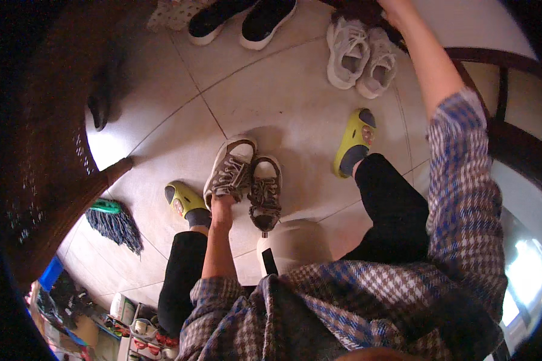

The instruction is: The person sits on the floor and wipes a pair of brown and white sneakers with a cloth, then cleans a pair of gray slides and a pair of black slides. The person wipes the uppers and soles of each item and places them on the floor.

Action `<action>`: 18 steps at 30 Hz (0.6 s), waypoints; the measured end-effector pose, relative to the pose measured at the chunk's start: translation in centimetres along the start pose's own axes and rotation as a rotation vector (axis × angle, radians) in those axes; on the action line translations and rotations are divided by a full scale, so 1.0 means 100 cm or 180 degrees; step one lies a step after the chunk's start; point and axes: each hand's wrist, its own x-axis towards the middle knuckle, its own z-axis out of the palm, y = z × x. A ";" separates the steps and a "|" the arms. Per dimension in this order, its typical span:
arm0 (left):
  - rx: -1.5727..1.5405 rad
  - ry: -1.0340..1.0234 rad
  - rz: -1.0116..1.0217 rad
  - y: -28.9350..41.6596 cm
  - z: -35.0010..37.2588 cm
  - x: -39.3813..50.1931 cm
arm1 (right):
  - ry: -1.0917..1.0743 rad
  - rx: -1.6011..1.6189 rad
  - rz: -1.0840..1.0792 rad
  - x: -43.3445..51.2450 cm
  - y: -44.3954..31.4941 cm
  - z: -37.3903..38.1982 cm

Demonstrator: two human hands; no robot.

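Note:
A pair of brown-and-white lace-up sneakers is in front of me, toes pointing away. My left hand (223, 203) grips the left sneaker (229, 171) at its collar, with the fingers mostly hidden in or behind the shoe. Close beside it is the other sneaker (265, 192), which my hand does not hold. My right arm stretches far forward, and my right hand (392, 13) is cut off by the top edge. It is near dark furniture and a pair of light sneakers (361, 58); its fingers cannot be made out.
Black shoes with white soles (264, 25) lie at the top. My feet wear yellow-green slippers (351, 144). A mop head (117, 225) lies on the tiled floor (293, 126) at left. Dark wooden furniture (519, 144) curves along the right. A rounded pale object (302, 243) is between my legs.

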 end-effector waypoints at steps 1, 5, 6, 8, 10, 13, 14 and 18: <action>0.0621 0.0072 -0.0241 0.001 0.007 -0.010 | -0.0049 -0.0771 -0.0079 0.031 0.001 0.020; 0.4673 -0.0051 0.1277 -0.014 0.041 -0.034 | 0.0018 -0.2057 -0.0582 0.083 0.054 0.122; 0.5591 0.0114 0.1265 -0.023 0.049 -0.039 | 0.0007 -0.2237 -0.0719 0.077 0.074 0.149; 0.5799 0.0399 0.0644 -0.039 0.054 -0.039 | -0.0022 -0.2473 -0.1019 0.042 0.113 0.196; 0.5179 0.0670 0.1758 -0.049 0.051 -0.034 | -0.0017 -0.2636 -0.1364 -0.010 0.143 0.232; 0.4410 0.0692 0.1466 -0.051 0.038 -0.030 | -0.0107 -0.2761 -0.2097 -0.094 0.169 0.263; 0.4531 0.0759 0.1626 -0.047 0.036 -0.031 | -0.0248 -0.2802 -0.2407 -0.120 0.174 0.268; 0.3159 0.0991 0.2141 -0.015 0.031 -0.035 | -0.2066 -0.2101 -0.3427 -0.208 0.193 0.260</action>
